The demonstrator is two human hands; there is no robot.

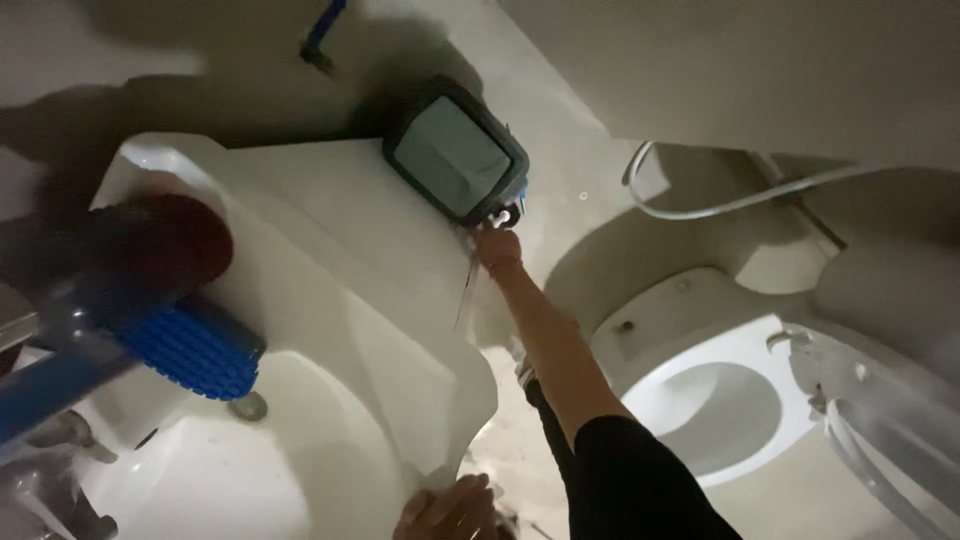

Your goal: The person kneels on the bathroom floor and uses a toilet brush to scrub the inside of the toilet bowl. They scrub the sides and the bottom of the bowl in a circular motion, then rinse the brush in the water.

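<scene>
Head view only, looking down into a dim bathroom. Our right hand [497,247] is stretched out at full arm's length to the small bin [457,160], a dark-rimmed container lined with a pale bag, sitting on the floor between the washbasin [330,300] and the wall. Fingers look closed on the bin's near edge or a clip there, but the contact spot is small and dark, so we can't confirm the exact grip. Our left hand [450,508] is at the bottom of frame, fingers curled over the front corner of the washbasin rim, apparently bracing; it holds nothing loose. Blue-bristled brush [195,345] with a blue handle sits close to the lens over the basin's left side, next to a dark red round object [175,240] we can't identify; what holds the brush isn't visible. Drain [248,406] shows in the basin bowl. Toilet [715,400] is to the right, seat up, bowl open, with a white hose [720,205] looping along the wall behind it. Judgement on doing this well: the reach is long and the hold is at the fingertips, so we'd get a fuller grip on the rim before moving the bin, keep it level so the liner stays seated, and keep the left hand planted for balance.
</scene>
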